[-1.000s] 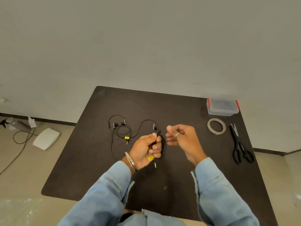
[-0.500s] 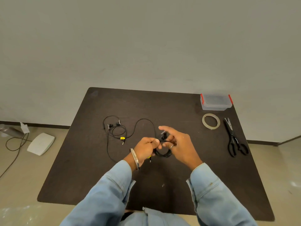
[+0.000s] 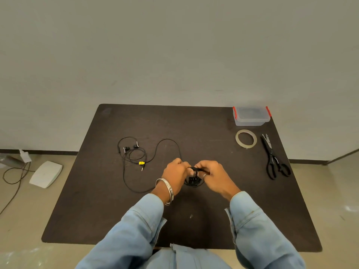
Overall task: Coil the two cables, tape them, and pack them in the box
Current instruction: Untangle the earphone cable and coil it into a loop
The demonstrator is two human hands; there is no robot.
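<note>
- Head view: a small black coil (image 3: 193,181) sits between both hands above the table's (image 3: 194,129) middle; the left hand (image 3: 174,175) and right hand (image 3: 213,175) each pinch it with curled fingers.
- A second cable (image 3: 134,154) lies loose at ten o'clock, yellow tag showing.
- Fingers hide the coil's top; its ends can't be made out.
- At two o'clock: box (image 3: 251,116), lid on, tape (image 3: 246,138) just beside, scissors (image 3: 274,158).

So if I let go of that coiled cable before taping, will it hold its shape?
Probably not. The coiled cable is thin and floppy, like the loose cable sprawled in slack loops. It looks light, and may spring open.
</note>
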